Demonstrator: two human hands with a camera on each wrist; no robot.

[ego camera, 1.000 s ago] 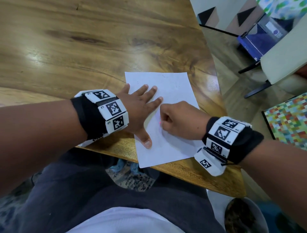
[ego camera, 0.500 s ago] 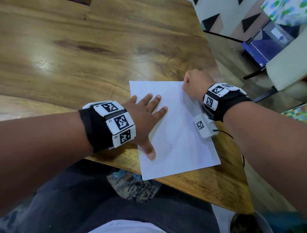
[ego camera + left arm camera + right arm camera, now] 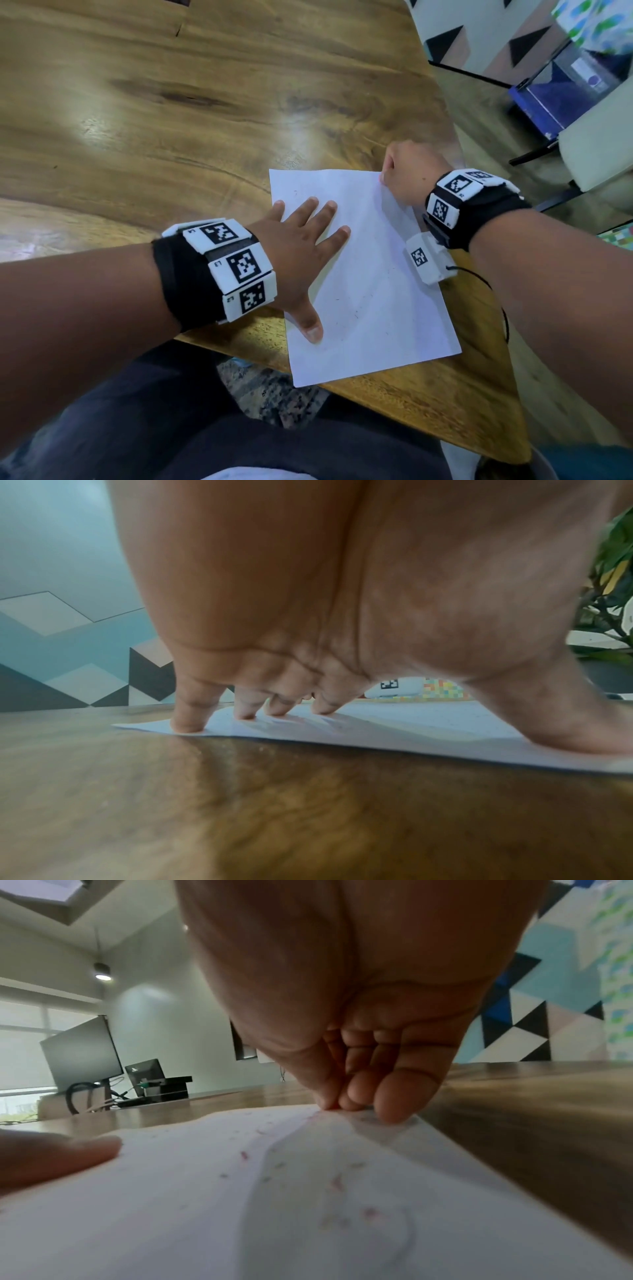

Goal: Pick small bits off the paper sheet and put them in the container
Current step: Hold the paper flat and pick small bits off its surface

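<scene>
**Paper held flat, pinch at its far corner**

In the head view, the paper sheet (image 3: 370, 274) is seen lying at the near edge of the wooden table (image 3: 171, 120), one corner reaching past the edge; the left hand (image 3: 294, 253) is laid flat on its left part, the fingers straight and spread apart, the thumb pressed down nearer to the person; the right hand (image 3: 407, 174) is placed at the far right corner of the sheet, the fingers curled under; a few small dark bits (image 3: 356, 313) are scattered on the near half of the sheet.

In the left wrist view, the fingertips (image 3: 186, 723) are shown pressed on the sheet close to its edge, with gaps between them; nothing is gripped.

In the right wrist view, the thumb and fingers (image 3: 394, 1099) are brought together at the sheet's far edge, tips touching the paper; whether a bit is pinched between them cannot be told; pink and greenish specks (image 3: 337, 1181) are spread over the sheet in front; a monitor (image 3: 82, 1056) stands in the background.
</scene>
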